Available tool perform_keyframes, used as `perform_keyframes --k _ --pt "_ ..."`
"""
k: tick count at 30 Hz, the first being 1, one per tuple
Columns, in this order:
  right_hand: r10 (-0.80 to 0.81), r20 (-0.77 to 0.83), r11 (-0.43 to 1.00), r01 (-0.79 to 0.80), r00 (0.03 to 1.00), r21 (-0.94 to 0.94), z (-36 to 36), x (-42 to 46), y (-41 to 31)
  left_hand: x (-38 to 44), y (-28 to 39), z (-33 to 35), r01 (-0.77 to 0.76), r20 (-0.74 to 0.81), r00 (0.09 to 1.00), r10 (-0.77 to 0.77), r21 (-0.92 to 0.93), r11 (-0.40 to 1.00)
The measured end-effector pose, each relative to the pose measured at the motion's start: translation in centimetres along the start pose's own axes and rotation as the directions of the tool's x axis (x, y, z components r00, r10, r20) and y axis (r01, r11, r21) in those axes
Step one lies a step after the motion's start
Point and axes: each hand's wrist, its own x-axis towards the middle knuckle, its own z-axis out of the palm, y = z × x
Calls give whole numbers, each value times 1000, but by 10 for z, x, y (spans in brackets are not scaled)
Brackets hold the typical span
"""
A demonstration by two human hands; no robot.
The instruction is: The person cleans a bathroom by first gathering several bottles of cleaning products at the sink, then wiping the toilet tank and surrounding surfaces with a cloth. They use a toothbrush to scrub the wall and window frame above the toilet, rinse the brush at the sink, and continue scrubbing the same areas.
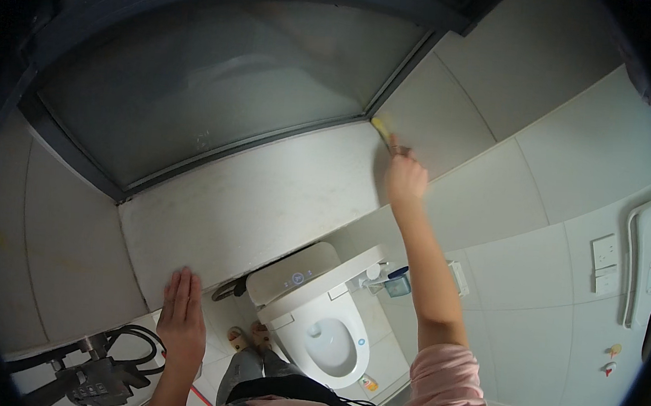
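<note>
My right hand (pixel 408 174) grips a slim tool with a yellow end (pixel 380 127), probably a small brush, its tip at the right inner corner where the dark window frame (pixel 250 151) meets the white sill (pixel 259 181) and the tiled side wall. Flat on the sill's front left edge rests my left hand (pixel 183 306), fingers together, with nothing visible in it. Frosted glass (pixel 226 83) fills the frame above the sill. The rest of the tool's handle is hidden in my right hand.
Below the sill stands a white toilet (pixel 329 345) with its lid raised. A black shower fitting (pixel 100 382) with looped hoses is at the lower left. A blue-green container (pixel 398 284) sits beside the toilet. Wall sockets (pixel 604 253) are at right.
</note>
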Motion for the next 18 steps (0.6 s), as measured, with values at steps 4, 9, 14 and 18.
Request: perform_keyframes --k 4,9,14,18 --pt "-87 30 996 87 996 11 18 -3 6 2 1 -4 4 23 1000 -3 -42 999" --pt "-133 179 989 142 975 -41 -4 -46 39 19 1 -10 0 106 994 12 -116 993" --pt "-119 157 991 128 980 -49 5 -4 6 38 9 2 -32 115 992 57 -209 977" --pt "-153 152 988 155 976 -1 6 -17 17 33 5 3 5 99 995 24 -280 960"
